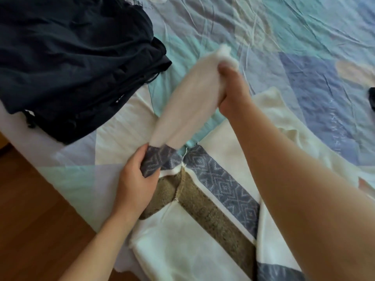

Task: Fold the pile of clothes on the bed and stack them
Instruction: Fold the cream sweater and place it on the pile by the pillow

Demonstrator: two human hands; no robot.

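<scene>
A cream sweater (182, 248) with a grey-blue patterned band and an olive-brown band lies spread on the bed in front of me. One of its sleeves (186, 102) is lifted off the bed and stretched between my hands. My left hand (136, 179) grips the sleeve at its patterned band near the shoulder. My right hand (229, 88) grips the cream cuff end, held up and away from me. A stack of dark navy clothes (71, 57) sits at the upper left of the bed.
The bedsheet (284, 37) has teal, blue and cream patches and is wrinkled. The bed's edge runs diagonally at the left, with wooden floor (30, 209) below it. A small dark item (372, 98) shows at the right edge.
</scene>
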